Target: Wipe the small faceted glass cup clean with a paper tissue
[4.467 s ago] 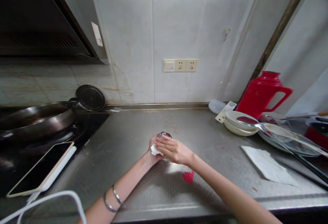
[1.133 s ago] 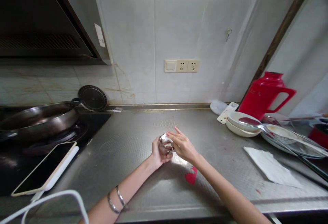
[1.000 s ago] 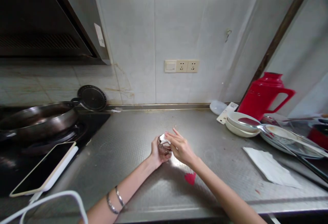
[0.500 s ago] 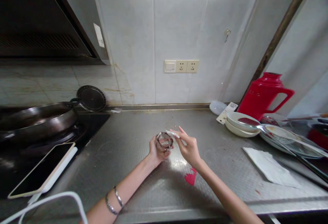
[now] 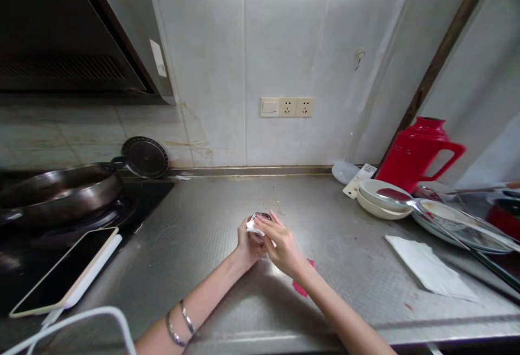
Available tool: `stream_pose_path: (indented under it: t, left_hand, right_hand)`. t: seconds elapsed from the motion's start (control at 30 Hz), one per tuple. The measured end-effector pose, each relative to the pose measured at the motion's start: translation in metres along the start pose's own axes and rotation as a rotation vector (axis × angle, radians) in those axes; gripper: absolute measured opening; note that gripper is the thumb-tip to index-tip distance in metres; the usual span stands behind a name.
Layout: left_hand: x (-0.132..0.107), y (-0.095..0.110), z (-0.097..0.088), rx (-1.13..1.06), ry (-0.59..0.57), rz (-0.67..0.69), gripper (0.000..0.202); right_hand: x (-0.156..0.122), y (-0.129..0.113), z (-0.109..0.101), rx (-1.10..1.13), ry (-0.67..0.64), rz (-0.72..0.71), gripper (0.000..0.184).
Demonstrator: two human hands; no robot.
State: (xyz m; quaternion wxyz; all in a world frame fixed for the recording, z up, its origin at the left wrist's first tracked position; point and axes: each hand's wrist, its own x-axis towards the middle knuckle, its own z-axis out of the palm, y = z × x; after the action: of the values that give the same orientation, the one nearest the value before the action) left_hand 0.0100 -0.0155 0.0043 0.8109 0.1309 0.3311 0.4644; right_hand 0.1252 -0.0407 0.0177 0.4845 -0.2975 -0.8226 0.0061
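Note:
A small round glass (image 5: 263, 216) with a dark, shiny rim is wrapped in the fingers of my left hand (image 5: 245, 247), held just over the metal counter. My right hand (image 5: 283, 244) pinches a wad of white tissue (image 5: 253, 228) and presses it at the rim of the glass. The right fingers and the tissue hide most of the opening. A torn red scrap (image 5: 299, 288) lies on the counter, partly behind my right forearm.
At left a pan (image 5: 60, 184) sits on the black cooktop, with a phone (image 5: 65, 271) at its edge. To the right are stacked bowls (image 5: 382, 211), a red thermos jug (image 5: 418, 152), a folded white napkin (image 5: 430, 265) and plates with long utensils.
My right hand has moved left and down, bringing the tissue from beside the rim onto the glass. The left hand keeps its hold with little movement.

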Motion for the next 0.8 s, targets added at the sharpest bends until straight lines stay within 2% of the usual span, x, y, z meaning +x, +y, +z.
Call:
stream_pose_path:
  t: [0.07, 0.17, 0.33, 0.43, 0.5, 0.6, 0.73, 0.8]
  left_hand:
    - [-0.001, 0.001, -0.001, 0.024, 0.025, 0.053, 0.034]
    - [-0.002, 0.003, -0.001, 0.001, 0.013, 0.04, 0.033]
    - [-0.007, 0.009, 0.008, 0.018, 0.003, 0.022, 0.038]
    - [-0.01, 0.012, 0.014, 0.034, -0.046, 0.013, 0.041]
    - [-0.012, 0.011, 0.016, 0.067, -0.101, -0.016, 0.044]
    - [-0.013, 0.008, 0.016, 0.132, -0.143, -0.077, 0.049]
    - [-0.01, 0.005, 0.013, 0.163, -0.144, -0.107, 0.05]
    - [-0.008, 0.004, 0.011, 0.163, -0.132, -0.11, 0.051]
  right_hand:
    - [-0.004, -0.005, 0.002, 0.023, -0.004, 0.008, 0.044]
    - [-0.008, -0.013, 0.0, 0.078, -0.019, 0.037, 0.041]
    - [-0.002, -0.009, -0.017, 0.21, -0.049, 0.18, 0.03]
    - [0.006, 0.006, -0.025, 0.156, 0.063, 0.232, 0.029]
    - [0.01, 0.015, -0.026, 0.075, 0.09, 0.196, 0.03]
    - [0.014, 0.023, -0.024, 0.002, 0.016, 0.101, 0.037]
    - [0.016, 0.023, -0.024, -0.081, 0.051, 0.041, 0.041]
    - [0.015, 0.023, -0.024, -0.107, 0.028, 0.014, 0.041]
